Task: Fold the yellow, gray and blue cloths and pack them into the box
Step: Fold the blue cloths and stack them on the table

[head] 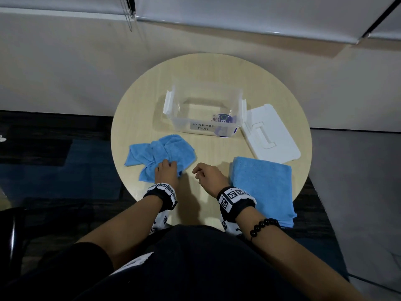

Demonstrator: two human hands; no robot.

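Observation:
A crumpled blue cloth [160, 155] lies on the left of the round table [212, 68]. My left hand [166, 172] grips its near edge, fingers curled into the fabric. My right hand [209, 178] hovers beside it over bare tabletop, fingers loosely curled, holding nothing. A folded blue cloth [263, 185] lies flat at the right, reaching past the table's near edge. The clear storage box [202, 109] stands open at the table's middle, labelled "STORAGE BOX", with no cloth inside. No yellow or gray cloth is in view.
The box's white lid [271, 133] lies flat to the right of the box. A round blue sticker or small item [224, 120] shows through the box wall. Wall and window blinds stand behind the table; dark carpet surrounds it.

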